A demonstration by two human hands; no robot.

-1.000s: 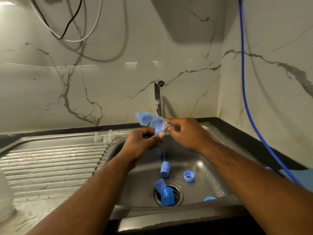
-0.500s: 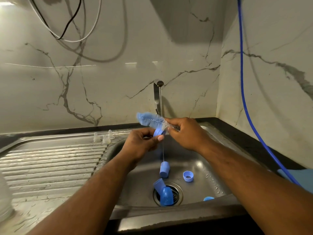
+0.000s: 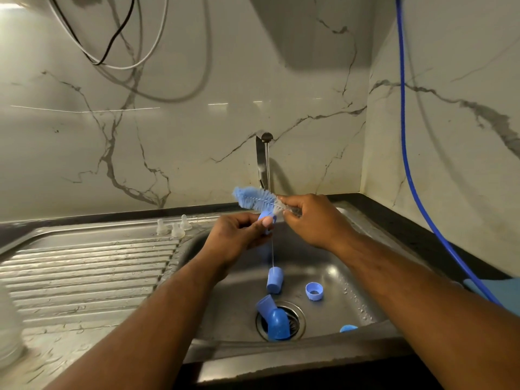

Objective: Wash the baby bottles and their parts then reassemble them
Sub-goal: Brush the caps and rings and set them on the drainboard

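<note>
Over the steel sink, my left hand pinches a small blue bottle part under a thin stream of water from the tap. My right hand grips the handle of a blue bottle brush, whose bristles lie just above the part. In the basin lie a blue cap, a blue screw ring, two blue caps on the drain and another blue piece at the front edge. Three clear teats stand on the drainboard.
The ribbed drainboard stretches to the left. A clear bottle stands blurred at the far left edge. A blue hose hangs down the right wall, and a blue cloth lies on the dark counter at the right. Cables hang at the upper left.
The brush has shifted slightly against the blue part in my left hand; both hands stay in nearly the same place under the stream.
</note>
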